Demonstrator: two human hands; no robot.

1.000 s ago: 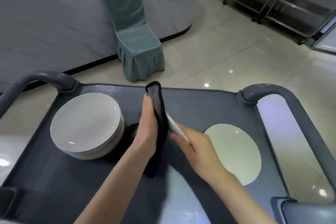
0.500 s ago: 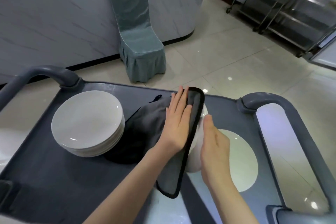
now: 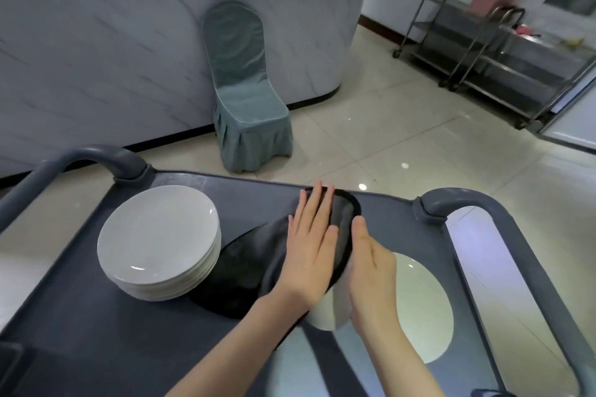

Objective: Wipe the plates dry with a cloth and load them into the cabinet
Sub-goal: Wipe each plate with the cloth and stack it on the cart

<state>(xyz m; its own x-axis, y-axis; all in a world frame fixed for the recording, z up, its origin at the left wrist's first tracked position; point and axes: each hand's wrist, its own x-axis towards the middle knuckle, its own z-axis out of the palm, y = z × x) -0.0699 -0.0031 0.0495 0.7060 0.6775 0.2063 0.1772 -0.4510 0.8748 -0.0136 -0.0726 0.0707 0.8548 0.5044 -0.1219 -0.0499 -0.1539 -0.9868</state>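
The left hand [image 3: 309,251] lies flat, fingers straight and together, and presses the dark cloth [image 3: 248,267] on a plate [image 3: 329,313] that stands on its edge over the cart [image 3: 96,348]. The right hand [image 3: 371,274] rests flat against the plate's other side, and its fingers look straight. The cloth trails left toward a stack of plates [image 3: 158,235]. One more plate [image 3: 422,306] lies flat at the right.

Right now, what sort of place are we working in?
Probably a restaurant or banquet hall's service area: a grey service cart carries a stack of white plates, a fabric-covered banquet chair stands by a marble-look counter, and steel trolleys stand further back.
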